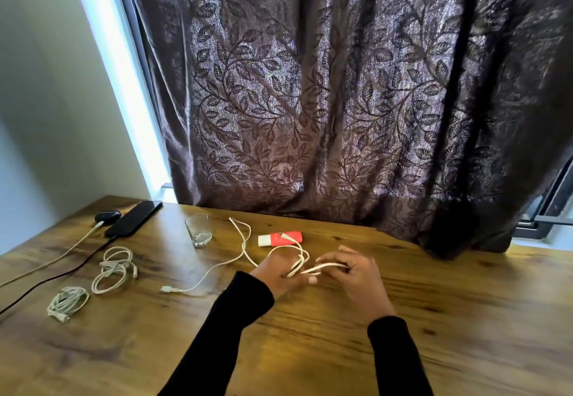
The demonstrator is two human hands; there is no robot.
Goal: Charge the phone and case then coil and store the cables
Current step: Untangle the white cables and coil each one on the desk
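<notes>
A black phone [133,218] lies at the table's far left with a dark cable plugged into its near end. Beside it sits a black earbud case [107,216] with a pale cable attached. Two coiled white cables [114,268] [67,302] lie on the left of the table. Both my hands hold a third white cable [245,248] above the table's middle. My left hand [279,274] grips loops of it, and my right hand [350,274] pinches a doubled length. Its loose end with a plug [166,288] trails left on the wood.
A small empty glass [199,230] stands behind the cable. A red and white tube [280,238] lies just beyond my hands. The wooden table [465,318] ends at a dark leaf-patterned curtain [341,101]; a white wall is at the left.
</notes>
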